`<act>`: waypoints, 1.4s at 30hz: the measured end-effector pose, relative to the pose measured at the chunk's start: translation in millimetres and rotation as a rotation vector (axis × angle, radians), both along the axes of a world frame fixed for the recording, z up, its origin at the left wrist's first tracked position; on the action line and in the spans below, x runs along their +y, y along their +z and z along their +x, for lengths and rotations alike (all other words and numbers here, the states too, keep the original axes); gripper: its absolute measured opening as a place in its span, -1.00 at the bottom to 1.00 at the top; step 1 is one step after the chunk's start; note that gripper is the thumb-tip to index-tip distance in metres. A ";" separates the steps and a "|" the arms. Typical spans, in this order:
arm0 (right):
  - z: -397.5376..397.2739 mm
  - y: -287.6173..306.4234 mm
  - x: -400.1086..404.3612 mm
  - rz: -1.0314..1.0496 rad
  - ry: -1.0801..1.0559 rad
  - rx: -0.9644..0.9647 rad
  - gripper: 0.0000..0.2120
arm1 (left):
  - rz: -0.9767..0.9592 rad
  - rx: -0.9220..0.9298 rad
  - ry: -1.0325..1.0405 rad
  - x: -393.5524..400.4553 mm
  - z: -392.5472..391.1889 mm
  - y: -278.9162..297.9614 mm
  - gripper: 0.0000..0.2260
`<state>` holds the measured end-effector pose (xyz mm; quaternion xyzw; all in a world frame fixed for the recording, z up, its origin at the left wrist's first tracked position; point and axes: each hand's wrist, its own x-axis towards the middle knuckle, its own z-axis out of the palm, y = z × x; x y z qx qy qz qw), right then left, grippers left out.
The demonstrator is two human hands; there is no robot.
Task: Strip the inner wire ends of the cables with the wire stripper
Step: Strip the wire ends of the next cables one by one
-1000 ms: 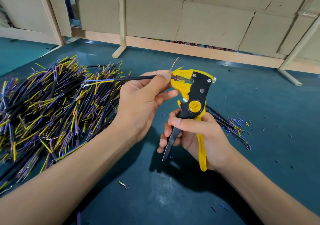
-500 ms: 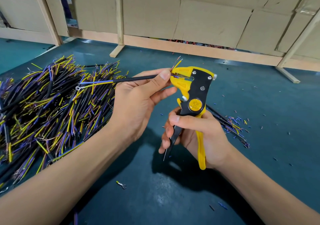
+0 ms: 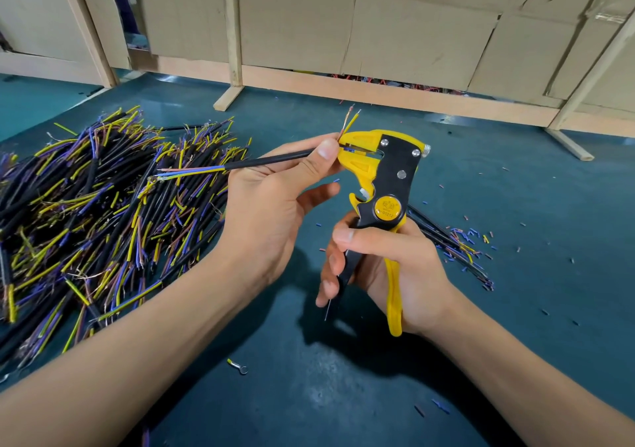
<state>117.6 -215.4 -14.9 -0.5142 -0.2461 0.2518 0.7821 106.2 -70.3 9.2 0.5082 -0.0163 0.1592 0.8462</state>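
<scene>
Ring terminal (image 3: 239, 367) lies near the table's (image 3: 515, 178) front edge; cardboard panels (image 3: 412, 34) line the far edge.

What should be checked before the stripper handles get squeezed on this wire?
1. Left hand pinches the black cable beside the head: ok.
2. Blue wire lies between the wire stripper jaws: ok.
3. Yellow wire and bare copper strand bent up, outside the jaws: ok.
4. Right hand grips both handles: ok.
5. Blue wire's depth in the jaws: cannot tell.
</scene>
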 end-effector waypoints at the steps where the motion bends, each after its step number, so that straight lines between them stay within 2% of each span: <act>1: -0.2 0.4 0.0 0.003 0.000 0.000 -0.84 | 0.006 -0.004 0.000 -0.2 0.2 -0.4 -0.72; 10: -5.2 3.0 3.9 0.019 -0.043 0.033 -0.84 | 0.049 -0.004 -0.001 -3.6 -0.8 -3.4 -0.76; 21: -0.5 -1.6 2.6 -0.014 -0.129 0.065 -0.78 | 0.108 0.116 0.057 -3.5 0.7 -7.9 -0.85; 32: 14.6 14.6 -21.8 -0.025 0.111 0.046 -0.84 | 0.207 0.088 -0.108 16.1 4.4 9.5 -0.83; 36: 22.5 20.3 -31.9 -0.106 0.150 -0.007 -0.86 | 0.264 0.072 -0.187 26.3 6.7 16.8 -0.80; 39: 25.5 19.7 -34.1 -0.203 0.093 -0.082 -0.84 | 0.278 0.088 -0.054 23.7 7.0 19.5 -0.82; 42: 26.6 13.7 -30.1 -0.335 0.043 -0.182 -0.81 | 0.156 0.168 0.100 6.4 5.4 16.8 -0.81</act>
